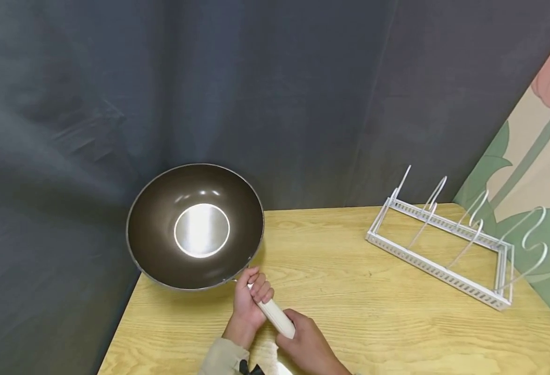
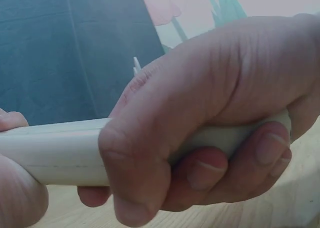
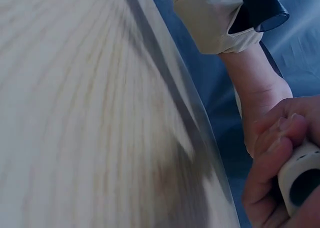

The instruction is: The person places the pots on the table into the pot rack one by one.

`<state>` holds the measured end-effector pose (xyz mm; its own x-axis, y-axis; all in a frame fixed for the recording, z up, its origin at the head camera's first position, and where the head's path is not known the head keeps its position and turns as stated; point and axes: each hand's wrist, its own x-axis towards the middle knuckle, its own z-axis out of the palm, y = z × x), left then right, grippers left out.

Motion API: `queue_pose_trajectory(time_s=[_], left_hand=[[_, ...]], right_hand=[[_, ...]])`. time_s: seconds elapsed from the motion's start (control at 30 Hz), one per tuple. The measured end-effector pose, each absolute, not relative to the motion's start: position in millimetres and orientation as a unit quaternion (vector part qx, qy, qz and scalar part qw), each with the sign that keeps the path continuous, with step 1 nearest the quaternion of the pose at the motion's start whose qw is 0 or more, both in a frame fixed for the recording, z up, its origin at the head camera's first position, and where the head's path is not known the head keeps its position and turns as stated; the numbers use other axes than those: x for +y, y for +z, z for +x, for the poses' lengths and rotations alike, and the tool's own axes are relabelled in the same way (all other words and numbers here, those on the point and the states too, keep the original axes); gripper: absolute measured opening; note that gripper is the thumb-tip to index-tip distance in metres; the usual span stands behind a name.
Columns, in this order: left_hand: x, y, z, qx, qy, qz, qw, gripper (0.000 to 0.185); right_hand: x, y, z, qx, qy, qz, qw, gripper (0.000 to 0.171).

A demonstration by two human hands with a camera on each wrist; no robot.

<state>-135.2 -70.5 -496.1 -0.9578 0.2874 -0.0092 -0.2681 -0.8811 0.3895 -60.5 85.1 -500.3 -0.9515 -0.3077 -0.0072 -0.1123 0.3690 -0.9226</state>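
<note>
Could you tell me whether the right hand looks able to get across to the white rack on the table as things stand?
Probably yes, once it lets go: the right hand grips the wok's white handle with the left hand, and bare table lies before the rack.

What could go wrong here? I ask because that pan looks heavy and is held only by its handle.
The wok is tilted, its bowl partly past the table's left edge; if the grip slips it could drop off. Both the left hand and the right hand crowd one short white handle, so turning it may be awkward. Swinging it right could knock the wire rack.
</note>
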Motion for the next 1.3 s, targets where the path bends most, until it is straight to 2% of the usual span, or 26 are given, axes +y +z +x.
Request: queue_pose_trajectory(time_s=[0.2,0.53,0.7,1.0,1.3], left_hand=[[-61.6,-492.5,-133.7,0.208,0.965,0.052,0.152,0.042],[-43.6,-475.3,-137.9,0.227,0.953,0.101,0.175,0.04],[-36.6,-470.8,-134.8,0.235,0.951,0.098,0.178,0.042],[-22.1,-463.6,-135.7,0.289,0.938,0.062,0.183,0.041],[-5.4,-452.4,-141.4,0.326,0.922,0.075,0.196,0.039]], right_hand=[[87.5,-501.5,-52.8,0.807,-0.576,-0.1,0.086,0.043],[96.0,-492.8,-46.6,0.774,-0.625,-0.066,0.073,0.039],[100.6,-489.9,-43.5,0.771,-0.63,-0.063,0.069,0.041],[108.3,-490.6,-39.3,0.727,-0.677,-0.041,0.111,0.034],[114.2,-491.6,-41.8,0.712,-0.697,-0.043,0.079,0.026]])
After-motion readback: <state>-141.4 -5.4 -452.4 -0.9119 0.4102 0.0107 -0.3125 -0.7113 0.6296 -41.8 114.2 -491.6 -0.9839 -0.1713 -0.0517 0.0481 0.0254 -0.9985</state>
